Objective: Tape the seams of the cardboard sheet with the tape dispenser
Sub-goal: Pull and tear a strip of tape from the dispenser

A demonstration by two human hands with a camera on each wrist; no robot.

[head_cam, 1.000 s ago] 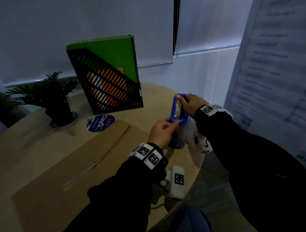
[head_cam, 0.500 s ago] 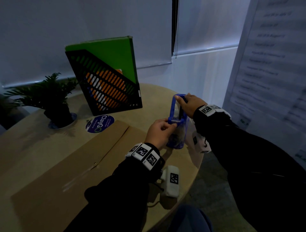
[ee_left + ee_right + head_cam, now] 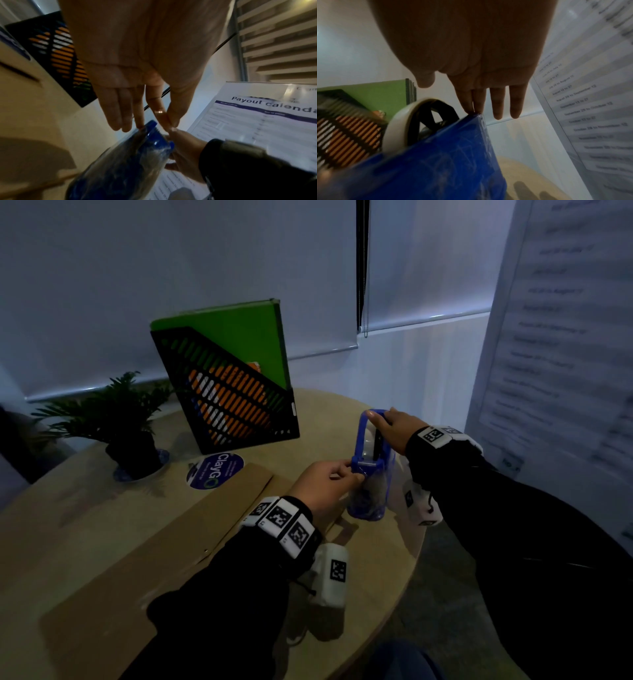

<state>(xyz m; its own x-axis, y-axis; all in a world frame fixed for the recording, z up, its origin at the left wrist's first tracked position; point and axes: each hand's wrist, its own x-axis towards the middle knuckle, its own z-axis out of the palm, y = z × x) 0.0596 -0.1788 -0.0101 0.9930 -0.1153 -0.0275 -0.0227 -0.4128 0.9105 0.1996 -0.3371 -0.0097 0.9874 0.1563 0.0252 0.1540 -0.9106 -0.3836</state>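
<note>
A blue tape dispenser (image 3: pixel 363 440) stands upright on its handle near the table's right edge, its white tape roll (image 3: pixel 397 121) at the top. My right hand (image 3: pixel 380 419) holds the dispenser's top, thumb over the blue frame (image 3: pixel 445 155) and fingertips (image 3: pixel 469 109) on its edge. My left hand (image 3: pixel 342 474) pinches thumb and index together at the dispenser's front roller (image 3: pixel 169 125), on what seems to be the clear tape end; its other fingers are straight. The brown cardboard sheet (image 3: pixel 137 559) lies flat to the left, a seam running along its length.
A black mesh file holder (image 3: pixel 233 405) with green folders stands at the back, with a small potted plant (image 3: pixel 120 419) to its left. A round blue sticker (image 3: pixel 214 470) lies by the cardboard's far corner. The round table's edge (image 3: pixel 414 549) curves just right of the dispenser. A printed poster (image 3: pixel 555 371) hangs at the right.
Both hands and the dispenser stay almost where they were; the view has only drifted slightly.
</note>
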